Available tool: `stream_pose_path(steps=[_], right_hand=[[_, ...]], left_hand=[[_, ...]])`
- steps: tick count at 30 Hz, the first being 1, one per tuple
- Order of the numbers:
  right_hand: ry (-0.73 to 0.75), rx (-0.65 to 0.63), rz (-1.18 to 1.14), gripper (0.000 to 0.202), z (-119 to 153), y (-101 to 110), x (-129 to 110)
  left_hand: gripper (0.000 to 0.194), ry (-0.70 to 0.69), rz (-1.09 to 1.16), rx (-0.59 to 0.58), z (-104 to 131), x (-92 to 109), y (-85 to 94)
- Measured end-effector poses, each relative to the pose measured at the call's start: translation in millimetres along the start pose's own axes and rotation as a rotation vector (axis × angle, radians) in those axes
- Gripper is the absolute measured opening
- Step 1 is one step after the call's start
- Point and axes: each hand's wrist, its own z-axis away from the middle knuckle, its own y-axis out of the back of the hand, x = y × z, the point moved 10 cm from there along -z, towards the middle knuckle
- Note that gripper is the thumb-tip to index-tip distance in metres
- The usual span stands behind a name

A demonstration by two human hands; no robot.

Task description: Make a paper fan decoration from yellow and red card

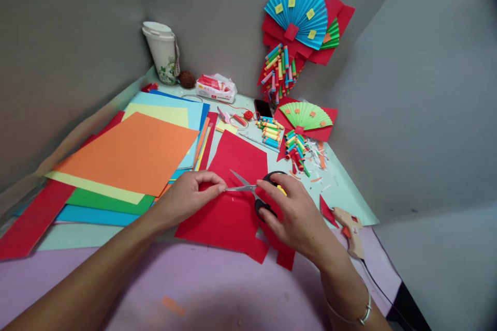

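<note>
My right hand [293, 212] holds a pair of scissors [250, 187] with black handles. Their blades are spread apart and point left. At the tip of the lower blade, the thumb and forefinger of my left hand [190, 196] are pinched together; what they hold, if anything, is too small to make out. Both hands are over sheets of red paper [221, 222] on the table. A narrower red piece [285, 258] lies partly under my right hand.
Stacked coloured paper [135, 150] lies left. Behind are a white cup [161, 54], a tissue pack [216, 88] and rolled paper tubes [271, 133]. A glue gun [351, 230] with a cord lies right. Red fan decorations [298, 15] hang on the wall.
</note>
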Motion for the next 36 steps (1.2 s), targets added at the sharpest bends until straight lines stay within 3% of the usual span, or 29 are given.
stream_pose_path(steps=[8,13,18,21,24,26,29,33,36], right_hand=[[0.035,-0.078,0.025,0.047,-1.5,-2.5,-5.8],[0.039,-0.091,0.024,0.047,-2.9,-2.4,-7.1],[0.013,-0.068,-0.037,0.048,2.1,6.6,-5.2],[-0.076,0.015,-0.159,0.051,6.9,15.5,11.3],[-0.274,0.176,-0.444,0.050,13.5,13.8,49.6],[-0.438,0.285,-0.771,0.044,19.3,-3.0,79.0],[-0.554,0.360,-1.107,0.049,20.2,-34.4,99.6],[-0.592,0.415,-1.140,0.062,19.2,-49.6,105.1],[-0.577,0.453,-1.059,0.064,20.3,-46.5,104.6]], left_hand=[[0.017,-0.106,-0.110,-0.056,-0.5,4.8,-8.2],[0.020,-0.132,-0.186,-0.053,-1.5,9.5,-9.3],[0.021,-0.129,-0.109,0.031,-5.6,7.8,5.7],[0.024,-0.058,0.022,0.118,-6.7,-2.3,21.4],[0.027,0.007,0.185,0.152,-4.4,-9.0,26.2],[0.027,0.024,0.300,0.127,-2.5,-9.2,20.9],[0.023,0.001,0.409,0.048,-0.5,-5.0,6.8],[0.022,-0.096,0.368,-0.022,0.3,1.4,-6.5],[0.027,-0.152,0.329,-0.048,0.4,5.3,-11.4]])
